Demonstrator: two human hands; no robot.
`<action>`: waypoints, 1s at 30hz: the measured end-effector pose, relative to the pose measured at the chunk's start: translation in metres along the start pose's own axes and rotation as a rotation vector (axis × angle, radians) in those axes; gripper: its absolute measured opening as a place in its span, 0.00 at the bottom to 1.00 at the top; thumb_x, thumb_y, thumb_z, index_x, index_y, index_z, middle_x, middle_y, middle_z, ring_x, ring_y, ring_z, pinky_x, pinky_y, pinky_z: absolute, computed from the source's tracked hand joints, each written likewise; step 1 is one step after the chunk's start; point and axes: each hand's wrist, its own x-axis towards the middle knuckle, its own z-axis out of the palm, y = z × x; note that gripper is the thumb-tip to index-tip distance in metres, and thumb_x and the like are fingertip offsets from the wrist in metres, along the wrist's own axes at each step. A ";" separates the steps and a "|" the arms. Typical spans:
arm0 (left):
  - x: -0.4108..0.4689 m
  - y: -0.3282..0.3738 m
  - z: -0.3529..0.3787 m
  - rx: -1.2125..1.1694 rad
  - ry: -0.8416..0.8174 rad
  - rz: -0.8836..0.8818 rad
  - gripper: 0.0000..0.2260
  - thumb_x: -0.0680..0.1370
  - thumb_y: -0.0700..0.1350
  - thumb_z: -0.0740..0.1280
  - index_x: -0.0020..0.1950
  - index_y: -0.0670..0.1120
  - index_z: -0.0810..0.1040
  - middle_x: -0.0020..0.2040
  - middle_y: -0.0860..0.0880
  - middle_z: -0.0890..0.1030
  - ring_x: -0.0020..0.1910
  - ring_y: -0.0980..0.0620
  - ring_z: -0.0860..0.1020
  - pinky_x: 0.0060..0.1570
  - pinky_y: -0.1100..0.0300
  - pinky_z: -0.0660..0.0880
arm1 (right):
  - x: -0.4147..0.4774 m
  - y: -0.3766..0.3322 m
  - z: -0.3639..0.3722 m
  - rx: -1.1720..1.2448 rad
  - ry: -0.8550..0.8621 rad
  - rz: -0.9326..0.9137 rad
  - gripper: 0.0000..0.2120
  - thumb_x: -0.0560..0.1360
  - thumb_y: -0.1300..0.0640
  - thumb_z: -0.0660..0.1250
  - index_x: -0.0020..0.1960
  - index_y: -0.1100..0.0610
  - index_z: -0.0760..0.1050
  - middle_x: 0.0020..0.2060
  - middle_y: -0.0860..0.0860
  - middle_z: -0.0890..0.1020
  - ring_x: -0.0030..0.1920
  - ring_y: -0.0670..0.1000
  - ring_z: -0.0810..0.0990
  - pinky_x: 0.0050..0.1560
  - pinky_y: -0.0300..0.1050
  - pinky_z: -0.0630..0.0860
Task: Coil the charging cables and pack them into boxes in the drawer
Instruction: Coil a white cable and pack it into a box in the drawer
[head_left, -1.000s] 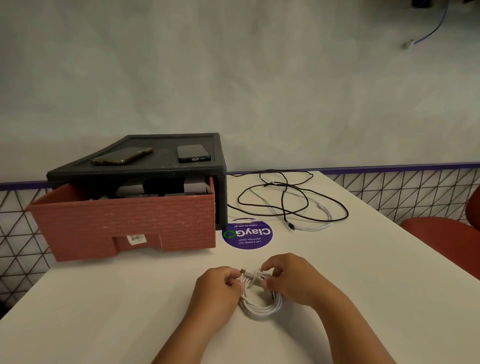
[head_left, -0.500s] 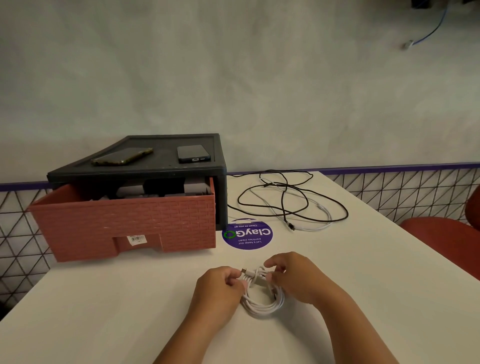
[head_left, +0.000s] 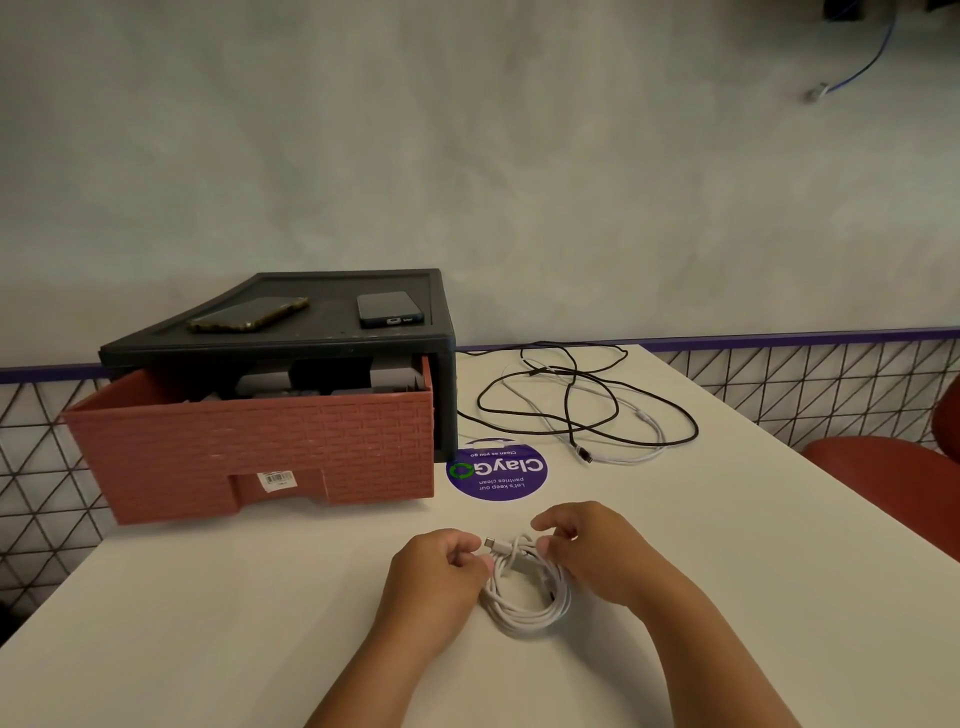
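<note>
A coiled white charging cable (head_left: 524, 608) lies on the white table (head_left: 208, 597) between my hands. My left hand (head_left: 434, 577) pinches the coil's left side, near the plug that sticks up at the top. My right hand (head_left: 597, 551) grips the coil's right side with bent fingers. Farther back, a loose black cable (head_left: 613, 410) and a loose white cable (head_left: 634, 452) lie tangled together. The red-brown drawer (head_left: 260, 447) stands pulled out of its black cabinet (head_left: 332, 332), with grey and dark boxes (head_left: 395, 376) inside.
Two phones (head_left: 249, 314) (head_left: 388, 309) rest on top of the cabinet. A round purple sticker (head_left: 497, 470) is on the table beside the drawer. A red chair (head_left: 883, 478) stands at the right, and a wire mesh panel (head_left: 810, 379) borders the table.
My right hand's fingers have shifted slightly on the top of the coil. The coil and my left hand have barely moved.
</note>
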 end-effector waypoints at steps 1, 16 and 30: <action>0.000 0.000 0.000 0.002 -0.002 0.001 0.08 0.74 0.44 0.70 0.52 0.47 0.81 0.38 0.56 0.77 0.36 0.61 0.74 0.33 0.75 0.66 | 0.000 0.000 0.000 0.002 0.002 0.004 0.14 0.78 0.55 0.61 0.63 0.51 0.74 0.54 0.50 0.78 0.49 0.47 0.73 0.49 0.35 0.67; 0.005 0.006 -0.019 -0.154 0.139 -0.069 0.10 0.75 0.45 0.69 0.55 0.47 0.79 0.43 0.56 0.77 0.41 0.60 0.74 0.38 0.71 0.67 | 0.000 -0.004 0.001 0.040 0.019 0.039 0.16 0.78 0.50 0.62 0.64 0.52 0.74 0.60 0.50 0.77 0.53 0.47 0.74 0.51 0.36 0.66; -0.005 0.010 -0.067 -0.781 0.325 -0.310 0.20 0.76 0.51 0.66 0.67 0.49 0.68 0.60 0.51 0.72 0.57 0.52 0.70 0.63 0.51 0.68 | -0.006 -0.016 0.010 0.146 0.090 -0.031 0.23 0.77 0.43 0.57 0.70 0.49 0.65 0.68 0.51 0.70 0.64 0.51 0.70 0.62 0.43 0.66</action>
